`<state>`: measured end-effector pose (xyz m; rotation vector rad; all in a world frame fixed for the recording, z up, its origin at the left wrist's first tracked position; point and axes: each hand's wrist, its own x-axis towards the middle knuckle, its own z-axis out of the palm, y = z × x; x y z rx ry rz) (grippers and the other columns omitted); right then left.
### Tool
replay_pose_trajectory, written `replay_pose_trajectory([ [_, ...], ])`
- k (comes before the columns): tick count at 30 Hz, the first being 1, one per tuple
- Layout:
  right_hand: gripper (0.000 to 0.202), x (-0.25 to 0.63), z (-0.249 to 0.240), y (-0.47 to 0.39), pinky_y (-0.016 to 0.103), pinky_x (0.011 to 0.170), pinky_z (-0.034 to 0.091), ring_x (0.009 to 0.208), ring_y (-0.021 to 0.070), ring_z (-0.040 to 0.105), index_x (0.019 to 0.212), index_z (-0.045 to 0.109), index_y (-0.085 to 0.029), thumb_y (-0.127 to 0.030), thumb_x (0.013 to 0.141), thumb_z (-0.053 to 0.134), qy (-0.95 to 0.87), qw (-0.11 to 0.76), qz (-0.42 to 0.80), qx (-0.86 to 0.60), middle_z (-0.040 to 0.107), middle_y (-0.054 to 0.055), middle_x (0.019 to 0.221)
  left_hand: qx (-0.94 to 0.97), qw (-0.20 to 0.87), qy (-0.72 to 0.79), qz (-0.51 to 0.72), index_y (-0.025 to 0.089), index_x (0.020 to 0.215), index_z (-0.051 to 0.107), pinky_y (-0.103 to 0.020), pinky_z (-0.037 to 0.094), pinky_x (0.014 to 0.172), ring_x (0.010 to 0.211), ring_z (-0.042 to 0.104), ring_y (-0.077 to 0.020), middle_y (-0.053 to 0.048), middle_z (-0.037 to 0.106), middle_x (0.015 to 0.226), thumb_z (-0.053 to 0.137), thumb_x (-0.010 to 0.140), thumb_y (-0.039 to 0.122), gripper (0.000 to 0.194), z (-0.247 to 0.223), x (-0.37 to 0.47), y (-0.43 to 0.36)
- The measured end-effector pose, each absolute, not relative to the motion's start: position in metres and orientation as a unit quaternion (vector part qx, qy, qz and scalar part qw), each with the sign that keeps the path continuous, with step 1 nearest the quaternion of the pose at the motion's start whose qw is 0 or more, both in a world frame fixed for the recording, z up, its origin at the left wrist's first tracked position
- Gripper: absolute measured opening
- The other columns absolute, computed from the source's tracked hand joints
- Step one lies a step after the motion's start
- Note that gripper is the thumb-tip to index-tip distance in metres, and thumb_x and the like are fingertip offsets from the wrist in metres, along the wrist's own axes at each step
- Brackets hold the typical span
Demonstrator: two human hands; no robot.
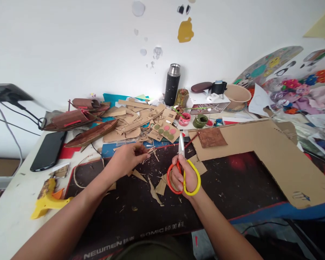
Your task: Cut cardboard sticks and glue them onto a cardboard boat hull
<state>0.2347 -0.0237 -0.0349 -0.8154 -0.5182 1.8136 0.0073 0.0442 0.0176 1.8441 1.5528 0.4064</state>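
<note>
My right hand (pixel 185 175) is wrapped round a pair of scissors (pixel 181 144) with one red and one yellow handle loop. The blades point away from me and look closed. My left hand (pixel 134 157) is in a pinch above the dark desk mat (pixel 105 209). Thin pale strips (pixel 155 153) lie at its fingertips; whether one is between the fingers I cannot make out. Cardboard scraps (pixel 153 193) and small bits are scattered on the mat between my hands. A brown-painted cardboard piece (pixel 212 138) rests on a large cardboard sheet (pixel 271 159) to the right.
A heap of cardboard offcuts (pixel 135 119) lies at the back, beside brown cardboard boat shapes (pixel 92 131). On the left are a phone (pixel 48 151) and a yellow glue gun (pixel 50 200). A black flask (pixel 172 85), a pink paint pot (pixel 184 119) and a green pot (pixel 200 121) stand behind.
</note>
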Motion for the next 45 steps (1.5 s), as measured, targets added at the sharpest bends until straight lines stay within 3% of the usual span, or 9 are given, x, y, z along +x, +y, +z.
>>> replay_pose_trajectory([
  [6, 0.046, 0.232, -0.037, -0.027, 0.016, 0.029, 0.031, 0.024, 0.0077, 0.034, 0.087, 0.064, -0.021, -0.064, 0.093, 0.078, -0.226, 0.536, 0.746, -0.326, 0.042, -0.014, 0.038, 0.750, 0.272, 0.592, 0.117, 0.025, 0.087, 0.080, -0.036, 0.049, 0.076, 0.089, 0.074, -0.0291, -0.006, 0.083, 0.096, 0.072, 0.086, 0.043, 0.019, 0.010, 0.028, 0.051],
  [11, 0.048, 0.233, -0.037, -0.027, 0.017, 0.029, 0.031, 0.024, 0.0081, 0.034, 0.088, 0.064, -0.021, -0.067, 0.090, 0.079, -0.222, 0.533, 0.753, -0.315, 0.043, -0.013, 0.038, 0.770, 0.266, 0.566, 0.128, 0.025, 0.094, 0.082, -0.038, 0.052, 0.085, 0.098, 0.075, -0.0313, -0.009, 0.084, 0.104, 0.061, 0.092, 0.042, 0.027, 0.007, 0.032, 0.051],
  [23, 0.049, 0.233, -0.038, -0.027, 0.017, 0.028, 0.032, 0.024, 0.0083, 0.034, 0.088, 0.064, -0.021, -0.068, 0.091, 0.076, -0.225, 0.534, 0.748, -0.325, 0.043, -0.013, 0.039, 0.776, 0.257, 0.567, 0.103, 0.023, 0.095, 0.073, -0.034, 0.048, 0.070, 0.077, 0.072, -0.0260, -0.005, 0.079, 0.086, 0.059, 0.090, 0.040, 0.023, 0.005, 0.036, 0.052],
  [29, 0.048, 0.233, -0.039, -0.028, 0.017, 0.029, 0.031, 0.024, 0.0081, 0.034, 0.089, 0.064, -0.020, -0.067, 0.092, 0.076, -0.226, 0.535, 0.743, -0.334, 0.044, -0.013, 0.039, 0.795, 0.264, 0.535, 0.113, 0.023, 0.110, 0.084, -0.038, 0.056, 0.089, 0.099, 0.078, -0.0314, -0.010, 0.085, 0.112, 0.050, 0.094, 0.038, 0.040, 0.005, 0.036, 0.051],
  [34, 0.047, 0.233, -0.038, -0.028, 0.017, 0.029, 0.032, 0.024, 0.0083, 0.034, 0.089, 0.064, -0.021, -0.066, 0.094, 0.074, -0.227, 0.532, 0.745, -0.332, 0.044, -0.013, 0.040, 0.811, 0.290, 0.494, 0.120, 0.022, 0.127, 0.081, -0.040, 0.055, 0.101, 0.113, 0.076, -0.0318, -0.012, 0.082, 0.126, 0.046, 0.097, 0.033, 0.047, 0.006, 0.032, 0.049],
  [37, 0.048, 0.233, -0.039, -0.028, 0.018, 0.029, 0.031, 0.024, 0.0083, 0.034, 0.089, 0.064, -0.021, -0.067, 0.093, 0.075, -0.227, 0.532, 0.744, -0.335, 0.044, -0.013, 0.040, 0.804, 0.312, 0.491, 0.124, 0.024, 0.129, 0.078, -0.038, 0.056, 0.094, 0.104, 0.077, -0.0295, -0.009, 0.083, 0.117, 0.048, 0.096, 0.034, 0.046, 0.009, 0.032, 0.048],
  [41, 0.047, 0.233, -0.040, -0.027, 0.018, 0.029, 0.031, 0.024, 0.0086, 0.036, 0.090, 0.065, -0.020, -0.066, 0.094, 0.075, -0.223, 0.535, 0.745, -0.330, 0.045, -0.013, 0.040, 0.790, 0.294, 0.523, 0.122, 0.020, 0.108, 0.074, -0.034, 0.051, 0.071, 0.075, 0.069, -0.0252, -0.006, 0.077, 0.086, 0.052, 0.091, 0.036, 0.032, 0.010, 0.035, 0.049],
  [45, 0.047, 0.233, -0.039, -0.027, 0.018, 0.029, 0.032, 0.024, 0.0086, 0.035, 0.090, 0.065, -0.020, -0.066, 0.093, 0.075, -0.221, 0.531, 0.749, -0.328, 0.044, -0.013, 0.039, 0.788, 0.295, 0.528, 0.116, 0.022, 0.100, 0.073, -0.035, 0.050, 0.071, 0.076, 0.070, -0.0261, -0.006, 0.079, 0.086, 0.053, 0.088, 0.036, 0.028, 0.008, 0.037, 0.050],
])
